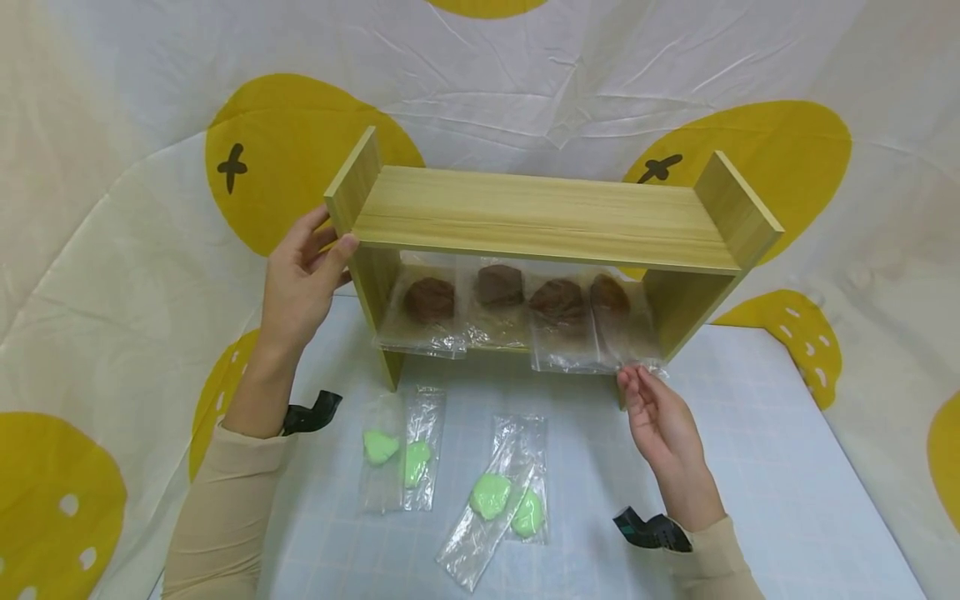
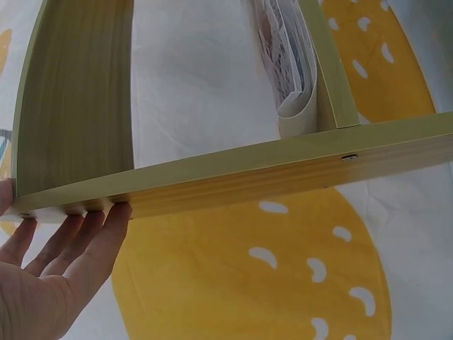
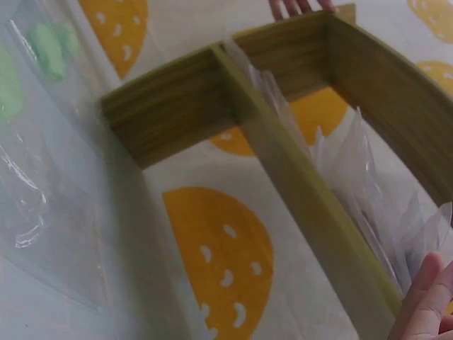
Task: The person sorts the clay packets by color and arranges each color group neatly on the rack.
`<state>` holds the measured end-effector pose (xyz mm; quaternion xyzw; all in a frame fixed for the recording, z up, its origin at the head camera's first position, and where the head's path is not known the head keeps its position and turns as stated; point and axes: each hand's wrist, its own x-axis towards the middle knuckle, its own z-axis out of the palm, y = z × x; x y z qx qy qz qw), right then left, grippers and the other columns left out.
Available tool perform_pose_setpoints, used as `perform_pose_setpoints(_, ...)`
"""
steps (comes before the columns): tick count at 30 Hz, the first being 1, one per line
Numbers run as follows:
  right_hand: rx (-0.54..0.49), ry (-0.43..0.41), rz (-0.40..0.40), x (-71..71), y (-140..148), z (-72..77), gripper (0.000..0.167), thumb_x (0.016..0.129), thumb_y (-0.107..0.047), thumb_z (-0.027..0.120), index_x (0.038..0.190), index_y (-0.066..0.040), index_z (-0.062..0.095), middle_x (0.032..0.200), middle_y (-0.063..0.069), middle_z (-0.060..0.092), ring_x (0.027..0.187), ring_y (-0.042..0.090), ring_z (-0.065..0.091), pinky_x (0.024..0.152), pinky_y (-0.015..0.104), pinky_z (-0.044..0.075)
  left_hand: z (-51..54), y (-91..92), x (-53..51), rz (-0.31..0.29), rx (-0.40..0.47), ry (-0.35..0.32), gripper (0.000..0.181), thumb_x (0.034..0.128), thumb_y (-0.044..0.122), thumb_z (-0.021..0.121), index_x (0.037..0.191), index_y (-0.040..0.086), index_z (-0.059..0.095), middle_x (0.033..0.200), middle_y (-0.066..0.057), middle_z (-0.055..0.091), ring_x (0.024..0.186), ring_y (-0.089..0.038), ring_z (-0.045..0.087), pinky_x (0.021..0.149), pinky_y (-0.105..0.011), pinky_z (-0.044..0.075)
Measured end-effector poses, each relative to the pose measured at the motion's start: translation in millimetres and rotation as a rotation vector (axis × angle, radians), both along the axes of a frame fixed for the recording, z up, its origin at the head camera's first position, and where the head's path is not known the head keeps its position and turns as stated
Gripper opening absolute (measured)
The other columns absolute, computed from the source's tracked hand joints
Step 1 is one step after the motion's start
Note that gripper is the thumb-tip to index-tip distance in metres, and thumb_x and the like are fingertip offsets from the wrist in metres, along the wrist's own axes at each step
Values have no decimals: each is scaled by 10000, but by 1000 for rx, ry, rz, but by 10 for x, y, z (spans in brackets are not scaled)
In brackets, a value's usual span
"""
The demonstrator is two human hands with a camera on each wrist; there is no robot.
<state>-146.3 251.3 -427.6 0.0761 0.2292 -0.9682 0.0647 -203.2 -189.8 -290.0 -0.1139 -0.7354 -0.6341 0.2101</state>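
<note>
A wooden shelf [image 1: 540, 212] stands on the table, with several clear bags of brown lumps [image 1: 431, 302] in a row on its lower board. My left hand [image 1: 300, 279] holds the shelf's left side panel, thumb at the front edge and fingers against the outer face, as the left wrist view [image 2: 67, 273] also shows. At the board's right front, my right hand [image 1: 663, 421] pinches the lower edge of the rightmost bag [image 1: 611, 312]. This bag overlaps the one beside it, and both stick out past the board's front edge.
Several clear bags with light green lumps [image 1: 491, 496] lie on the pale table [image 1: 780, 467] in front of the shelf, two of them crossing. Behind the shelf hangs a white cloth [image 1: 510, 92] with yellow shapes. Each wrist wears a black strap [image 1: 311, 412].
</note>
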Motion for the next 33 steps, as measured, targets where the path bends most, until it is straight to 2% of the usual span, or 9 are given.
perform_pose_setpoints(6, 14, -33, -8, 1, 11, -9, 156, 1034, -78, 548, 1126, 29, 614, 1025, 174, 704, 967, 229, 710, 903, 212, 515, -1, 0, 7, 12, -7, -6, 480, 972, 192, 676, 1435, 239, 558, 1335, -122, 608, 1131, -285, 644, 803, -278, 580)
perform_pose_setpoints(10, 72, -31, -5, 37, 20, -17, 196, 1031, -101, 564, 1185, 12, 609, 1071, 166, 705, 1004, 238, 702, 931, 235, 504, 2, -2, 9, 18, -8, -17, 481, 972, 203, 676, 1436, 248, 557, 1341, -119, 603, 1138, -282, 641, 809, -287, 580)
perform_pose_setpoints(13, 163, -8, 0, 69, 26, -35, 223, 1037, -119, 559, 1215, 5, 607, 1091, 155, 701, 1006, 237, 699, 903, 235, 526, 3, -2, 11, 13, -4, -13, 481, 970, 200, 677, 1434, 244, 559, 1341, -120, 604, 1136, -285, 642, 806, -282, 579)
perform_pose_setpoints(17, 381, 49, 34, 127, 12, -108, 221, 1053, -137, 531, 1205, -19, 639, 1104, 126, 700, 1010, 253, 701, 859, 291, 566, 3, 1, 6, 1, 5, -7, 479, 970, 189, 677, 1433, 233, 561, 1340, -125, 605, 1133, -286, 644, 807, -281, 579)
perform_pose_setpoints(20, 582, 114, 97, 168, -27, -193, 209, 1055, -133, 530, 1199, -44, 652, 1135, 121, 694, 1034, 281, 698, 879, 375, 565, 7, 8, 2, -2, 5, -6, 478, 972, 183, 676, 1434, 228, 560, 1340, -129, 606, 1132, -287, 644, 809, -289, 581)
perform_pose_setpoints(23, 714, 170, 177, 196, -70, -286, 227, 1053, -128, 536, 1235, -25, 624, 1182, 151, 680, 1049, 316, 689, 898, 442, 550, 10, 12, 2, 4, -6, -5, 476, 976, 188, 670, 1437, 231, 557, 1339, -123, 607, 1131, -290, 644, 807, -290, 583)
perform_pose_setpoints(30, 871, 214, 391, 253, -135, -520, 459, 1057, -115, 515, 1385, 180, 387, 1292, 309, 573, 1067, 378, 671, 903, 472, 543, 13, 12, 9, 6, -20, -3, 481, 977, 198, 668, 1442, 242, 551, 1352, -114, 603, 1138, -291, 640, 813, -294, 583)
perform_pose_setpoints(33, 905, 199, 466, 271, -167, -617, 524, 1051, -122, 529, 1405, 209, 331, 1329, 377, 507, 1081, 393, 660, 905, 475, 542, 6, 7, 10, 9, -26, -4, 481, 977, 207, 669, 1441, 250, 551, 1354, -112, 602, 1140, -285, 640, 815, -292, 581)
